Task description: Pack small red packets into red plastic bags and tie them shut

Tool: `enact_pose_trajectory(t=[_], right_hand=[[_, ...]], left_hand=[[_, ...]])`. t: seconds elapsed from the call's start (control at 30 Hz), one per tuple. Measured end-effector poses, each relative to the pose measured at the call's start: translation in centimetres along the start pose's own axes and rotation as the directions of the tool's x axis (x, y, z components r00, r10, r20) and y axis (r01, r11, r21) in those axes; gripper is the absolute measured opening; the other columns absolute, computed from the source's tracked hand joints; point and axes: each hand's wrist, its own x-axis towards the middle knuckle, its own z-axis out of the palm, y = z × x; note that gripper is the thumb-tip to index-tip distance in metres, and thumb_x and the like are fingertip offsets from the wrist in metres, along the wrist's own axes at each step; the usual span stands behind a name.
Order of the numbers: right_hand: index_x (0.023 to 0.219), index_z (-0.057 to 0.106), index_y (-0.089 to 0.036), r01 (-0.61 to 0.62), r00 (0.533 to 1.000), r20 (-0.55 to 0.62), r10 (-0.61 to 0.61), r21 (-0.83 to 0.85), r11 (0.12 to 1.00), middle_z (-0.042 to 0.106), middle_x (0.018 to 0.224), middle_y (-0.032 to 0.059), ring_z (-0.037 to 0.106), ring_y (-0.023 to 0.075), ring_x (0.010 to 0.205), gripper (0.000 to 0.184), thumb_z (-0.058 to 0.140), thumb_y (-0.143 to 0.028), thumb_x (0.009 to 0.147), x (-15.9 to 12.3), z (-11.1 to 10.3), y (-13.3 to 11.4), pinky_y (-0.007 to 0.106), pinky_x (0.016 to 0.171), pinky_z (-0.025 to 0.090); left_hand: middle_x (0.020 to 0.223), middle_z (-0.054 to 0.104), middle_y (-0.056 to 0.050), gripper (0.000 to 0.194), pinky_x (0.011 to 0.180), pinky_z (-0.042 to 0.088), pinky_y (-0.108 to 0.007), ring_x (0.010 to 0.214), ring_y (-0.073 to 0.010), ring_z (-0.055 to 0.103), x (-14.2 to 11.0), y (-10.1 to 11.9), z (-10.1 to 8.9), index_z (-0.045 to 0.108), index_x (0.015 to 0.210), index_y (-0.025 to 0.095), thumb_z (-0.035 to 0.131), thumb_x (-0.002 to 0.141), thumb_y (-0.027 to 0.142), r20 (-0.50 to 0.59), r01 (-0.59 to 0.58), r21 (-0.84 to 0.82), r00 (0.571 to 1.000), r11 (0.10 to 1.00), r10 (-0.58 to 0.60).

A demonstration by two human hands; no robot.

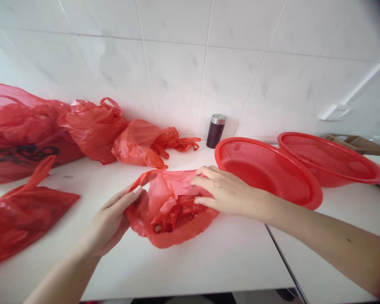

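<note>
A red plastic bag (172,238) lies on the white table in front of me with its mouth spread open. Inside are several small shiny red packets (186,204); what they contain is hidden. My left hand (112,221) grips the bag's left rim, thumb on top and fingers beneath. Over the right side of the mouth hovers my right hand (223,192), its fingers slightly curled and apart, close to the packets. Whether its fingertips touch the bag or a packet, I cannot tell.
Several filled red bags (93,131) line the wall at left, and another red bag (28,215) lies nearer. A dark thermos (215,131) stands at the back. Two red mesh baskets (316,198) (332,181) sit right, before a cardboard box (361,143).
</note>
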Motion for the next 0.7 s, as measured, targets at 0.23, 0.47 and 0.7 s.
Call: enact_pose_trajectory(t=[0.23,0.47,0.7], right_hand=[[0.115,0.064,-0.028,0.095,0.995,-0.003,-0.100,-0.268,0.959,0.045,0.141,0.0120,0.050,0.0401,0.118,0.045,0.075,-0.030,0.071,-3.7,2.1,3.5,0.050,0.080,0.050],[0.097,0.060,-0.025,-0.176,0.911,-0.398,0.112,-0.129,0.976,0.068,0.088,0.0018,0.063,0.0185,0.071,0.022,0.052,-0.014,0.080,-0.9,-0.8,5.0,0.030,0.061,0.046],[0.093,0.066,-0.026,-0.176,0.779,-0.597,0.191,0.084,0.981,0.068,0.078,0.0000,0.062,0.0139,0.066,0.021,0.056,-0.013,0.081,1.3,-10.1,2.2,0.029,0.063,0.045]], left_hand=[[0.064,0.057,0.003,0.022,0.047,0.043,-0.014,0.054,-0.0072,0.050,-1.6,1.2,-3.4,0.064,0.076,0.017,0.075,0.075,0.035,-0.077,-0.083,0.047,0.993,0.995,0.087],[0.070,0.060,0.001,0.019,0.057,0.048,-0.020,0.062,-0.0101,0.055,-1.1,4.2,-3.4,0.063,0.074,0.016,0.070,0.079,0.032,-0.132,-0.370,0.013,0.920,0.929,0.369],[0.078,0.064,-0.001,0.013,0.065,0.048,-0.023,0.070,-0.0122,0.060,0.4,10.6,-0.6,0.066,0.075,0.017,0.064,0.085,0.026,-0.121,-0.547,-0.092,0.835,0.832,0.536]])
